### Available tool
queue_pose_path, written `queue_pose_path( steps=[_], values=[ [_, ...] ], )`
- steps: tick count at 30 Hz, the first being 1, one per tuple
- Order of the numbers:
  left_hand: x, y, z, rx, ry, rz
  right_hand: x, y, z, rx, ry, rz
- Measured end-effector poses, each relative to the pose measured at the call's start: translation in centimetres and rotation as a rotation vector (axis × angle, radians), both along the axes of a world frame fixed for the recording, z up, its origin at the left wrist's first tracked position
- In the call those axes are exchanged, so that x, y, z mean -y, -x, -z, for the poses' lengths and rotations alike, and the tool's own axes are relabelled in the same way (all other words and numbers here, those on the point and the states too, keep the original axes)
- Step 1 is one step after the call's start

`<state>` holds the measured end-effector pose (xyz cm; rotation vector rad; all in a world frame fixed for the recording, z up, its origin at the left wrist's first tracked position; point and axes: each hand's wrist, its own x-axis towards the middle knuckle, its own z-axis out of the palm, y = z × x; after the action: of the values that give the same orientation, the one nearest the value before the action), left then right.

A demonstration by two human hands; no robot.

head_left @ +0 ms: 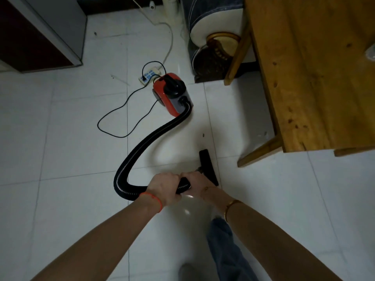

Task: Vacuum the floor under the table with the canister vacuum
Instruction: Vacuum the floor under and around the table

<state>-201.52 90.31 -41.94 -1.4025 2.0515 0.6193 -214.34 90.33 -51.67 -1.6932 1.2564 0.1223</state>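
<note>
A small red and black canister vacuum stands on the white tiled floor. Its black ribbed hose curves down and left, then loops back to my hands. My left hand grips the hose end, fingers curled round it. My right hand grips it just beyond, close to the black floor nozzle, which lies on the tiles. The wooden table fills the upper right; its near leg stands right of the nozzle.
A thin black power cord loops across the tiles to a white power strip. A padded chair or sofa end stands behind the table's far leg. A dark cabinet occupies the upper left. My jeans leg shows below.
</note>
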Motion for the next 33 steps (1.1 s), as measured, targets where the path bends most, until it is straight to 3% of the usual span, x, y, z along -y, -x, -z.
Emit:
queue_pose_path(
  steps=[7, 18, 27, 33],
  values=[
    [-8.5, -0.2, 0.7, -0.066, -0.032, 0.028, -9.2, -0.4, 0.6, -0.113, 0.012, 0.012],
    [-16.9, 6.9, 1.7, -0.154, -0.06, 0.133, -20.2, 7.7, 1.7, -0.01, 0.003, 0.264],
    [-18.5, 15.5, 3.0, -0.174, -0.062, 0.178, -22.3, 16.6, 3.0, -0.006, 0.006, 0.346],
    [-17.2, 22.7, 3.7, -0.161, -0.047, 0.181, -20.7, 23.8, 3.5, -0.058, 0.024, 0.264]
  ],
)
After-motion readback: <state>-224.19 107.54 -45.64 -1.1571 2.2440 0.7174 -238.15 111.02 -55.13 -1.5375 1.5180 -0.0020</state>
